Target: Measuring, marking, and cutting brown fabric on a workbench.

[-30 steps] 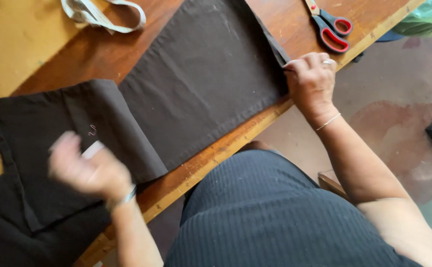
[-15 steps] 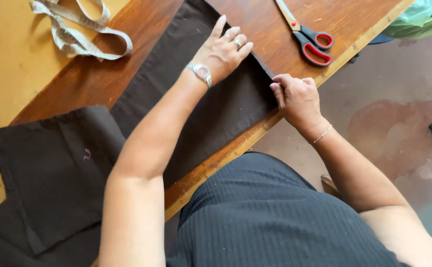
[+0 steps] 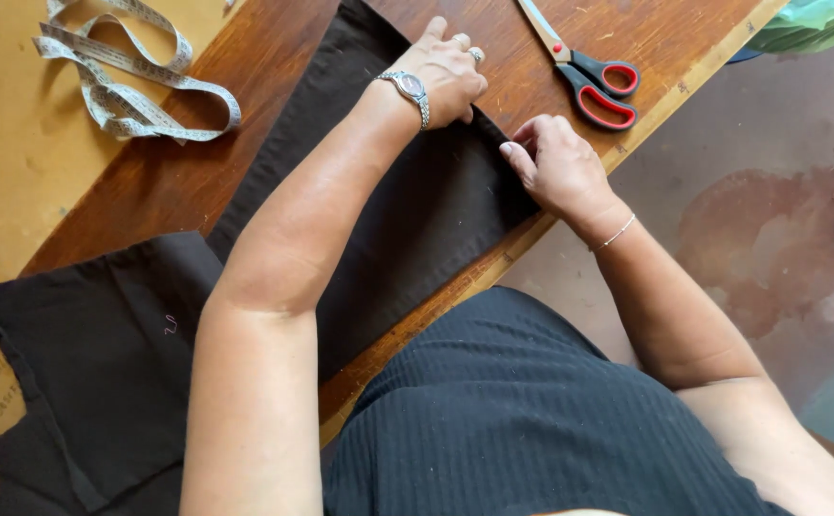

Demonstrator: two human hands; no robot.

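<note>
A long strip of dark brown fabric [image 3: 417, 220] lies slantwise across the wooden table [image 3: 178, 172]. My left hand [image 3: 446, 72], with a metal wristwatch on the wrist, reaches across to the strip's far right end, and its fingers curl over the cloth's edge. My right hand [image 3: 556, 167], a thin bracelet on its wrist, pinches the same end at the corner nearest the table's edge. The two hands sit close together, almost touching.
A second dark fabric piece [image 3: 102, 354] lies at the lower left, overlapping the strip. Red-handled scissors [image 3: 594, 81] rest just beyond my hands. A coiled tape measure [image 3: 130, 81] lies at the upper left. The table's front edge runs diagonally, with stained floor [image 3: 770, 220] to the right.
My left hand swung from the lower left across to the strip's right end, lay flat there, and now curls its fingers on the edge. My right hand stayed at the corner.
</note>
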